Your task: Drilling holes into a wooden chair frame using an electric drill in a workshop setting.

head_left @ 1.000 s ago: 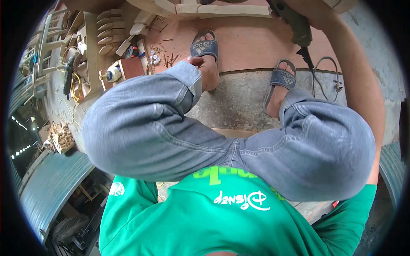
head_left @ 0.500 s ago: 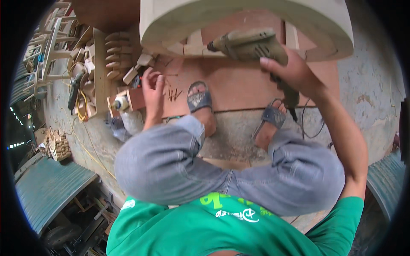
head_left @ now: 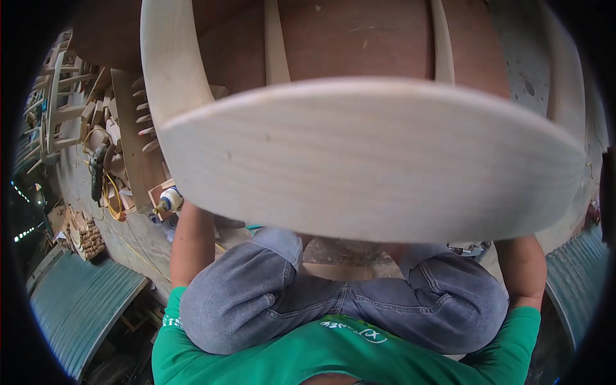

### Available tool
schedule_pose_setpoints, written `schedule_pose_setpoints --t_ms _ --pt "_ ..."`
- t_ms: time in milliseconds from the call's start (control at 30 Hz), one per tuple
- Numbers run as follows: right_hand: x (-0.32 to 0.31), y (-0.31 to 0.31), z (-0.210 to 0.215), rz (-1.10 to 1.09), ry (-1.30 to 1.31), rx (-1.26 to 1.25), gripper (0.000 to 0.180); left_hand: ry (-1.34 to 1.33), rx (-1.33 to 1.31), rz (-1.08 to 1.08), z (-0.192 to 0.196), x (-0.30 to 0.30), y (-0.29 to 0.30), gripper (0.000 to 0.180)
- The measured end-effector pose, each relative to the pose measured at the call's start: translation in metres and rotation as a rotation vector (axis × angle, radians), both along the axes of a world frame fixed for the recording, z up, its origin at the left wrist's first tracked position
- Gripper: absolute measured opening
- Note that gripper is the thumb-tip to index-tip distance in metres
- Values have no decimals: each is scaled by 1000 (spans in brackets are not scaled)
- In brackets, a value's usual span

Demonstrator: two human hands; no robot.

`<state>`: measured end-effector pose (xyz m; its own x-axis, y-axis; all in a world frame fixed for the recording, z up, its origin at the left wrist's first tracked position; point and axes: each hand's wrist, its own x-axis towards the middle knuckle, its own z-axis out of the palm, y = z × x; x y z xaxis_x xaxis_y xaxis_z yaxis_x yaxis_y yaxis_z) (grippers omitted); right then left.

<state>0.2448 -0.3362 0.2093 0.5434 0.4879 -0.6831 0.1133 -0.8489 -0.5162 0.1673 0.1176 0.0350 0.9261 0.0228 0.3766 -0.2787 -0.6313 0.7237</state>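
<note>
One curved pale wooden panel (head_left: 372,160) hides both hands; two knees show.

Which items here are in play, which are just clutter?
In play:
- curved pale wooden panel filling the view; hands hidden behind it
- wooden slats behind it

Clutter:
- glue bottle
- yellow cord
- stacked wood pieces
- corrugated sheet
</note>
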Motion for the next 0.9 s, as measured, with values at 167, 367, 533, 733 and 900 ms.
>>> schedule_pose_setpoints --t_ms 167,367,533,733,900 --pt "-2 7 8 -298 18 155 48 -245 676 34 -10 -14 28 49" --pt "-15 -1 -14 -406 30 636 55 -5 -714 13 41 12 -33 49" --pt "-8 -2 -7 -504 253 424 52 2 -560 -37 30 5 -14 55" --pt "-9 -2 -11 -445 92 464 42 -54 -430 28 23 0 -5 64" --pt "-12 -4 -22 -341 -57 508 42 -132 232 99 26 -2 -10 65"
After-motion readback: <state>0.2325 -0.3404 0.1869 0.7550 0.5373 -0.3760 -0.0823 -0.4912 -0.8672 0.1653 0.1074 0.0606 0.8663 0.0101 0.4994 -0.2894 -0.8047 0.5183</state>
